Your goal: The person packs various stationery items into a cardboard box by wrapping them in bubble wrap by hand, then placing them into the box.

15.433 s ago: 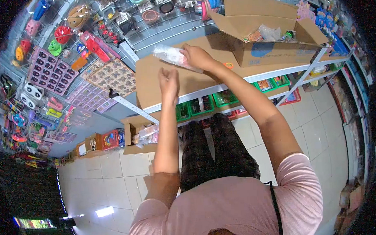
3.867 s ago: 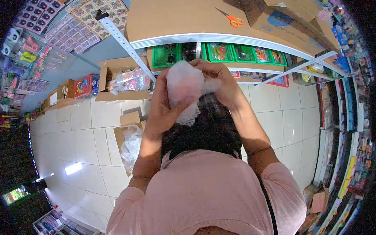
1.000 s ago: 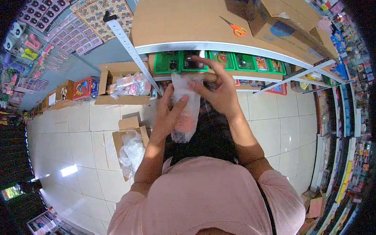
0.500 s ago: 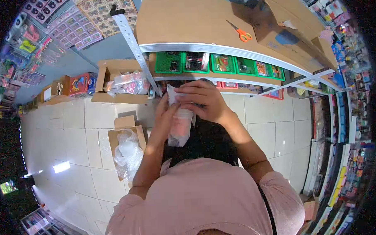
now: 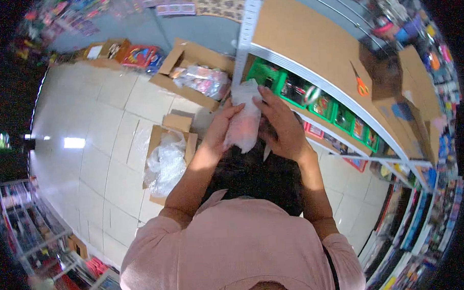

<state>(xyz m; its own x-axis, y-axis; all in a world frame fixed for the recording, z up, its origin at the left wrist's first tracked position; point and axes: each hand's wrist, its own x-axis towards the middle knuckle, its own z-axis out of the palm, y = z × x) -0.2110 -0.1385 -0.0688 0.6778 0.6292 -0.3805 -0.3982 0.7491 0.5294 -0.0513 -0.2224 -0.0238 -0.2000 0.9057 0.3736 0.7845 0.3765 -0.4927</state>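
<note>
A bubble-wrapped package (image 5: 244, 123) with something pinkish-orange showing through is held up in front of my chest. My left hand (image 5: 220, 129) grips its left side, thumb pressed on the wrap. My right hand (image 5: 286, 123) is closed against the right side and upper end, where the plastic bunches. What lies inside cannot be made out through the wrap. Below and to the left, an open cardboard box (image 5: 190, 146) on the floor holds loose bubble wrap (image 5: 166, 165).
A shelf unit (image 5: 310, 45) stands ahead to the right, with orange-handled scissors (image 5: 362, 85) and an open carton (image 5: 414, 103) on top. Green trays (image 5: 322, 106) fill its lower level. Another cardboard box (image 5: 208, 61) with plastic-bagged goods sits by the wall.
The view has turned, so the shelf now slants to the right. My right hand has shifted from across the package's top to its right side; the package is still held.
</note>
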